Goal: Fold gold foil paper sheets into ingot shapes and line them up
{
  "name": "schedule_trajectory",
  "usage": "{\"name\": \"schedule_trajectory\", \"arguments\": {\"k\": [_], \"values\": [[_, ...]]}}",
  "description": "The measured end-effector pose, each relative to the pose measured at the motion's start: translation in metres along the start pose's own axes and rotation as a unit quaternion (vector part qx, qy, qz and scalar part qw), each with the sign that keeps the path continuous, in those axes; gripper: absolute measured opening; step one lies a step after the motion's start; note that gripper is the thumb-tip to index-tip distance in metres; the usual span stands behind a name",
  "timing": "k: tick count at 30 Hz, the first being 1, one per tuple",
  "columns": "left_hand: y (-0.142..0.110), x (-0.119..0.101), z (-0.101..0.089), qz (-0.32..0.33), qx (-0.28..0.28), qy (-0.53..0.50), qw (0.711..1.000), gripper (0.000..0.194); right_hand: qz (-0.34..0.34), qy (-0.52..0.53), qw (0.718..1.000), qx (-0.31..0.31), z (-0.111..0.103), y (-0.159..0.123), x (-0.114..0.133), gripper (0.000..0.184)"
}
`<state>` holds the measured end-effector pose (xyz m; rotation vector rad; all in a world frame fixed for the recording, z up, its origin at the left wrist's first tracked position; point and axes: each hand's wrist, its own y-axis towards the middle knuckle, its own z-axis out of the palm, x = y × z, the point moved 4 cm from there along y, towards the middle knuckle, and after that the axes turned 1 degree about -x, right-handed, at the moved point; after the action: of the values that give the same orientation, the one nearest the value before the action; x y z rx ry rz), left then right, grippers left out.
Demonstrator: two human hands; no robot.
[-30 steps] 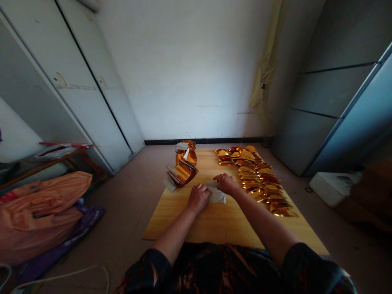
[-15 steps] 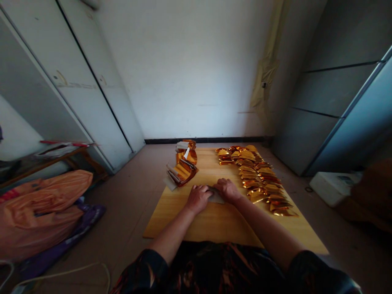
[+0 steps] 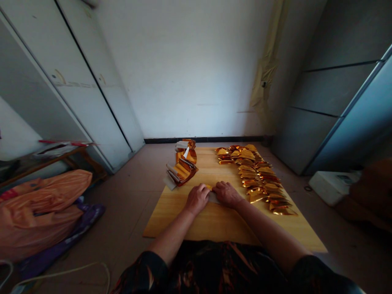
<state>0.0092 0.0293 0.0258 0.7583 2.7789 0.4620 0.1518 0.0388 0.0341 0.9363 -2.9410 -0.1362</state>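
Note:
On the wooden board (image 3: 199,224) in front of me, both hands hold one sheet of foil paper (image 3: 213,198), its pale backing up and a strip of gold showing at the far edge. My left hand (image 3: 198,197) grips the sheet's left side with fingers bent. On the right side, my right hand (image 3: 226,193) closes over the same sheet, thumb and fingers near the gold edge. Part of the sheet is hidden under the fingers. Beyond my left hand lies a curled stack of loose gold foil sheets (image 3: 183,170). Right of my right hand stand rows of folded gold foil pieces (image 3: 248,174).
A grey-white cabinet (image 3: 92,90) stands at the left, a dark refrigerator-like cabinet (image 3: 324,106) at the right. Orange plastic bags (image 3: 45,208) lie on the floor at left. A white box (image 3: 332,188) sits on the floor at right.
The gold edge of the sheet now shows between my fingertips, where a dark edge was before. My right hand has come slightly nearer to me, its fingers flatter.

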Motion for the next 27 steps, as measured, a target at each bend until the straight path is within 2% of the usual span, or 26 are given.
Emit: {"name": "schedule_trajectory", "arguments": {"k": [5,12,18,27], "values": [[0.0,0.0,0.003,0.013,0.004,0.0,1.0,0.033,-0.005,-0.002,1.0,-0.007,-0.004,-0.001,0.002,0.03],[0.003,-0.005,0.004,0.058,0.036,0.01,0.998,0.025,-0.038,0.017,0.998,-0.047,-0.004,-0.015,-0.004,0.022],[0.003,-0.008,-0.002,0.051,0.027,0.019,0.998,0.024,-0.055,0.025,0.996,-0.065,-0.003,-0.035,-0.009,0.023],[0.005,-0.005,0.002,0.077,0.034,0.029,0.996,0.022,-0.054,0.048,0.994,-0.078,-0.001,-0.041,-0.011,0.024]]}}
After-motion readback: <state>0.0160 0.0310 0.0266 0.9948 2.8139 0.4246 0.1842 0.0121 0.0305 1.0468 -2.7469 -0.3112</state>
